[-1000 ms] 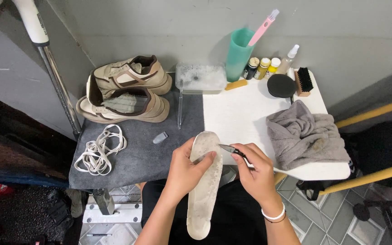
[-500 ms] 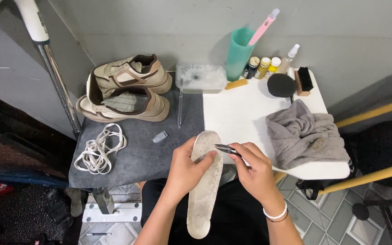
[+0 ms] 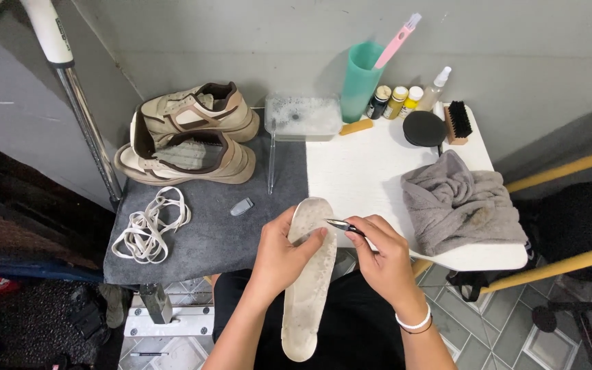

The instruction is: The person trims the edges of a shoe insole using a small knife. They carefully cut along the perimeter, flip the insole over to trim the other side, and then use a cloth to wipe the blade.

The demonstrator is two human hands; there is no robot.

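Note:
My left hand [image 3: 281, 252] grips a dirty white shoe insole [image 3: 306, 294] near its upper end, holding it lengthwise over my lap. In my right hand [image 3: 381, 259] is a pair of thin metal tweezers [image 3: 342, 225], pinched between the fingers, with the tip touching the insole's top part. Two beige and brown sneakers [image 3: 190, 133] without laces lie at the back left of the grey mat [image 3: 207, 233]. A bundle of white laces [image 3: 146, 226] rests on the mat's left side.
A white board [image 3: 358, 171] carries a crumpled grey towel [image 3: 457, 202], a wooden brush [image 3: 457, 122], a black round tin [image 3: 424, 128], small bottles [image 3: 397, 101], a teal cup [image 3: 362, 81] with a pink toothbrush and a clear tub of soapy water [image 3: 303, 116]. A metal pole [image 3: 80, 109] stands left.
My right hand has moved the tweezers' tip left and slightly up along the insole's top. The left hand and insole have barely shifted.

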